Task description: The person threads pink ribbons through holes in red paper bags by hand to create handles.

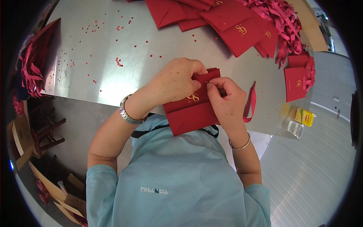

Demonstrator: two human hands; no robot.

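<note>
A dark red paper bag [193,118] with a gold emblem lies flat at the table's near edge, its folded bottom toward me. My left hand [177,80] is closed on the bag's upper part, with thumb and fingers curled by the top edge. Thumb and forefinger of my right hand [229,104] pinch together at the same edge, on a small thin tip by the bag. From beside that hand a red ribbon [252,101] curves out over the table; its link to the pinched tip is hidden.
Flat red bags [234,28] are heaped at the far side, with a pile of red ribbons [281,22] right of them. Bags with ribbons [297,83] lie at the right, near a glass [295,129] and a yellow packet [304,117]. Red paper dots [119,62] are scattered about.
</note>
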